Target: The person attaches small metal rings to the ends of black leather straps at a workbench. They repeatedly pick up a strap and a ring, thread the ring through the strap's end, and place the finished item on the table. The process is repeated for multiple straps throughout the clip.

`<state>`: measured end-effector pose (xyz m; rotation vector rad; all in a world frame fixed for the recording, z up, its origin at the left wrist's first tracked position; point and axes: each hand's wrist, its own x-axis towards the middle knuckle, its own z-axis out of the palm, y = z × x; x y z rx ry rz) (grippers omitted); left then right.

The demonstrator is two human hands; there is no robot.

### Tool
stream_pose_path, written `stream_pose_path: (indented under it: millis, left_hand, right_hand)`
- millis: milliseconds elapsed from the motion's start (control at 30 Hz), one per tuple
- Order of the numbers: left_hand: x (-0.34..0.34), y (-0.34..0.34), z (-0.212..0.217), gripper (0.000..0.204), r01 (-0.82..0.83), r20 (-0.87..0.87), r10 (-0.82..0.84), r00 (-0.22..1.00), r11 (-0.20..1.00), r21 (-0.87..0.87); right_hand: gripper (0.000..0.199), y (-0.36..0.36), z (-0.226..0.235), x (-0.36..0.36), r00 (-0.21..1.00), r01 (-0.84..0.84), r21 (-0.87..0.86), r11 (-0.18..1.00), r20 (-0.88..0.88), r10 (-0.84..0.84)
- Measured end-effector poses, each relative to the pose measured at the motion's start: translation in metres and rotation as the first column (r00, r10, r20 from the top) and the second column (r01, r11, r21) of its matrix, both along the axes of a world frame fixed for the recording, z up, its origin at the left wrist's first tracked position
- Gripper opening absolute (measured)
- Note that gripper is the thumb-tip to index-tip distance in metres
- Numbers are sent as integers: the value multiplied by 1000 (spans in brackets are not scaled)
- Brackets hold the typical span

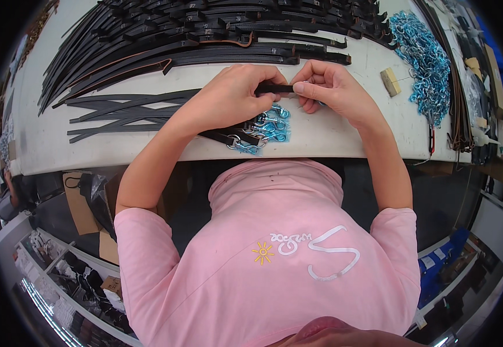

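A black strap (275, 89) is stretched between my two hands, just above the table. My left hand (234, 92) grips it with curled fingers on the left. From the other side, my right hand (331, 88) pinches the strap's end between thumb and fingers. Several dark straps (130, 118) lie crossed beneath my left wrist. At their right ends are metal snap hooks (272, 126) in blue plastic film, just below my left hand. Part of the held strap is hidden by my fingers.
Long rows of black straps (205, 26), some with brown edges, cover the far side of the white table (344, 141). On the right are a yellowish block (390, 82) and a heap of blue-wrapped metal hooks (422, 63). Dark strips (457, 110) hang over the right edge.
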<state>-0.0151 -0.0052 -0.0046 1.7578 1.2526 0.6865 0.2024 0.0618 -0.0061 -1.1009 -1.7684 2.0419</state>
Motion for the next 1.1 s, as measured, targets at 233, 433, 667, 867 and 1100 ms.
stream_pose_path:
  millis: [233,433,667,867,1100]
  left_hand:
    - [8,-2,9,19,-35,-164,38,986,999,22]
    - [-11,-3,7,24,25,92,-23,995,999,-29]
    - [-18,-7,10,17,-205,100,200,975,978,38]
    - [-9,-10,14,15,-267,-158,368,916,855,444]
    - [9,-12,10,19,-161,-31,162,986,987,29]
  right_hand:
    - [20,0,1,-1,1000,-4,9,1000,11,4]
    - [20,0,4,2,999,21,-30,999,-43,-22]
    - [20,2,4,4,994,28,-44,999,-100,-33]
    - [20,1,3,7,990,31,-58,998,-138,-39]
    - [18,-1,2,7,988,17,-11,1000,-150,-18]
